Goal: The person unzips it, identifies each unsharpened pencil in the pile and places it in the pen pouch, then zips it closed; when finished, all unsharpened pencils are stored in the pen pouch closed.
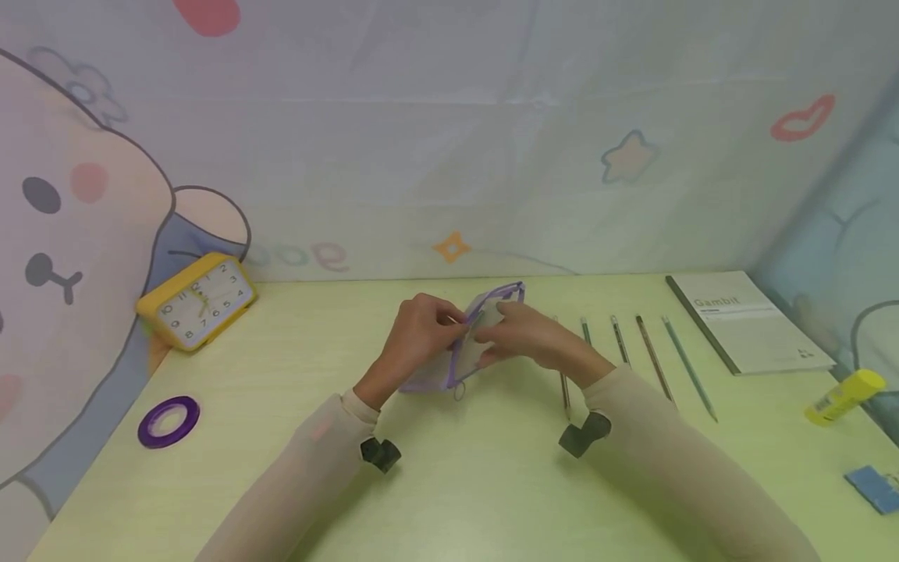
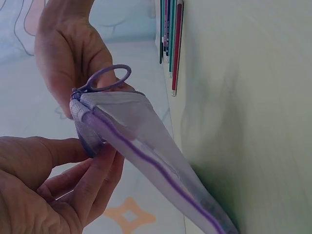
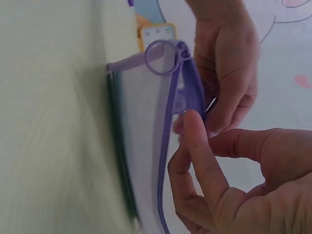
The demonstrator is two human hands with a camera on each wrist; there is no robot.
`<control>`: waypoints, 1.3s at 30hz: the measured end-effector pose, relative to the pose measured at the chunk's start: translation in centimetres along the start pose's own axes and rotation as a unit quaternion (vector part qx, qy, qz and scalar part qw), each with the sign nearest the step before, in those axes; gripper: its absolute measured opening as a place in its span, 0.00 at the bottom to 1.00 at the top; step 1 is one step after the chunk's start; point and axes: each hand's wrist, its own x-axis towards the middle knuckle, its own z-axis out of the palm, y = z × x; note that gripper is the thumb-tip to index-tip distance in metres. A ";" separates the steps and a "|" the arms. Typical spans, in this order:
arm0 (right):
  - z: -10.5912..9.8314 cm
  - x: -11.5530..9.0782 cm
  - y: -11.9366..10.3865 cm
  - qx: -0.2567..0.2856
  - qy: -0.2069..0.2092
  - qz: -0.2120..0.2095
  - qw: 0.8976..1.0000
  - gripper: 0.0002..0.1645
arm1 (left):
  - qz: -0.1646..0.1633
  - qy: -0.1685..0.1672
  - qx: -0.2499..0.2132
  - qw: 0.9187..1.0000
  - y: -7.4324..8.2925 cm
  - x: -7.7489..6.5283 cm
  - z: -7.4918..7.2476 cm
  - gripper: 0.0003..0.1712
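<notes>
A translucent pouch (image 1: pixel 430 376) with purple trim and a zipper stands tilted at the table's middle. Its ring pull (image 2: pixel 111 71) hangs at the end nearest the person. My left hand (image 1: pixel 420 332) pinches the purple edge (image 3: pixel 192 92) of the pouch's mouth between thumb and fingertips. On the other side, my right hand (image 1: pixel 528 334) has its fingers at the pouch's opening. Seen from the right wrist, the right index finger (image 3: pixel 200 141) is nearly straight and overlaps the opening beside the left fingertips. Part of the pouch's far end is hidden by the hands.
Several pencils (image 1: pixel 653 355) lie in a row to the right, one partly under the right forearm. Beyond them are a notebook (image 1: pixel 758 324), a yellow glue stick (image 1: pixel 843 396) and a blue item (image 1: pixel 873 489). A yellow clock (image 1: pixel 204 300) and purple tape roll (image 1: pixel 149 431) are left.
</notes>
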 end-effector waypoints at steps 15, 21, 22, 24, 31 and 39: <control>3.9 -4.3 1.7 -0.043 -0.078 -0.134 0.987 0.20 | -0.029 0.013 0.013 0.999 -0.1 0.1 -0.5 0.09; 5.4 -3.2 3.3 0.098 -0.088 -0.110 0.985 0.20 | -0.031 0.019 0.006 0.999 -0.4 0.0 -0.5 0.09; 5.5 -3.1 3.4 0.101 -0.075 -0.114 0.985 0.19 | -0.028 0.021 0.008 0.999 -0.5 0.0 -0.6 0.09; 5.6 -3.0 3.4 0.091 -0.044 -0.125 0.987 0.17 | -0.015 0.020 0.016 1.000 -0.6 0.0 -0.8 0.09; 5.3 -3.5 2.4 -0.033 0.053 -0.218 0.974 0.11 | 0.023 -0.091 0.047 0.994 -1.0 -0.6 -3.3 0.15; 4.4 -3.9 1.1 -0.123 0.103 -0.256 0.953 0.09 | 0.077 -0.192 0.080 0.975 -0.4 -2.4 -5.4 0.10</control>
